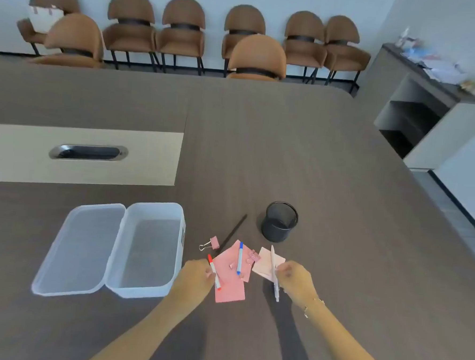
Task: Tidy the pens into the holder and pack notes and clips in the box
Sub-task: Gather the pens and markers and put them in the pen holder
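Note:
My left hand (195, 277) pinches a red-capped white pen (214, 273) at the left edge of the pink notes (228, 286). My right hand (295, 280) grips a white pen (274, 274) that lies over a pale pink note (264, 260). A blue-capped pen (239, 258) rests on the pink notes. A black pen (233, 232) lies toward the black mesh holder (279, 221), which stands upright. One pink binder clip (210, 243) sits left of the notes; other pink clips (252, 256) lie on them. The clear plastic box (149, 246) stands open on the left, with nothing in it.
The box's lid (80, 248) lies flat, hinged to its left side. A beige inset with a cable slot (88, 152) is at the far left of the dark wooden table (314, 170). Brown chairs (256, 57) line the far side; a grey shelf unit (410, 107) stands right.

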`<move>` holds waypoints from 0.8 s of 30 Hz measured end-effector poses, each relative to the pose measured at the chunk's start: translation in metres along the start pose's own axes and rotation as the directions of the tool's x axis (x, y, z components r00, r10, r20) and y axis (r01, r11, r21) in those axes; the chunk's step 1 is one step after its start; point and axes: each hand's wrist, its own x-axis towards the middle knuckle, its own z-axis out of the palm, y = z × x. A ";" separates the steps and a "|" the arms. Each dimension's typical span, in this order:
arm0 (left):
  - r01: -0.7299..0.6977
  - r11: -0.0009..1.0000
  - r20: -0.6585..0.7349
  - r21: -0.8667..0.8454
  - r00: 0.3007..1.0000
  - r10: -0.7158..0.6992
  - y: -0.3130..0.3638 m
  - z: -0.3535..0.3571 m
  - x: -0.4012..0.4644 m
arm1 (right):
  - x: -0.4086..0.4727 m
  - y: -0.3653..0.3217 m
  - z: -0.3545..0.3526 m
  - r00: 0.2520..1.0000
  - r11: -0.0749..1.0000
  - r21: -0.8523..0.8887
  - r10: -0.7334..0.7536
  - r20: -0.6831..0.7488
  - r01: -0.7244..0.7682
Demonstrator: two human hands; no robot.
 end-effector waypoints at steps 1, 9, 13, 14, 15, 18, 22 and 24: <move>0.021 1.000 -0.001 -0.005 1.000 -0.021 0.002 0.004 0.006 | 0.010 0.002 0.003 1.000 0.999 -0.048 0.007 -0.008 -0.007; 0.187 0.981 -0.041 -0.049 0.981 -0.189 -0.001 0.041 0.044 | 0.042 0.006 0.025 0.998 0.972 -0.227 0.063 -0.011 -0.064; 0.241 0.966 -0.036 -0.092 0.969 -0.245 0.000 0.049 0.046 | 0.049 0.005 0.026 0.997 0.966 -0.247 0.069 -0.019 -0.071; 0.262 0.957 -0.032 -0.127 0.963 -0.268 0.001 0.049 0.046 | 0.048 0.004 0.025 0.997 0.967 -0.241 0.077 -0.027 -0.081; 0.275 0.948 -0.031 -0.157 0.959 -0.283 0.002 0.049 0.046 | 0.047 0.002 0.025 0.996 0.972 -0.216 0.081 -0.034 -0.087; 0.281 0.940 -0.030 -0.195 0.956 -0.292 0.005 0.048 0.048 | 0.042 -0.014 0.029 0.998 0.994 -0.095 0.048 -0.038 -0.051; 0.255 0.954 -0.054 -0.159 0.962 -0.266 0.006 0.048 0.055 | 0.040 -0.047 0.051 0.999 0.996 -0.082 -0.032 0.003 0.032; 0.241 0.958 -0.057 -0.155 0.966 -0.252 0.004 0.051 0.057 | 0.041 -0.056 0.064 0.997 0.984 -0.160 -0.077 -0.013 0.074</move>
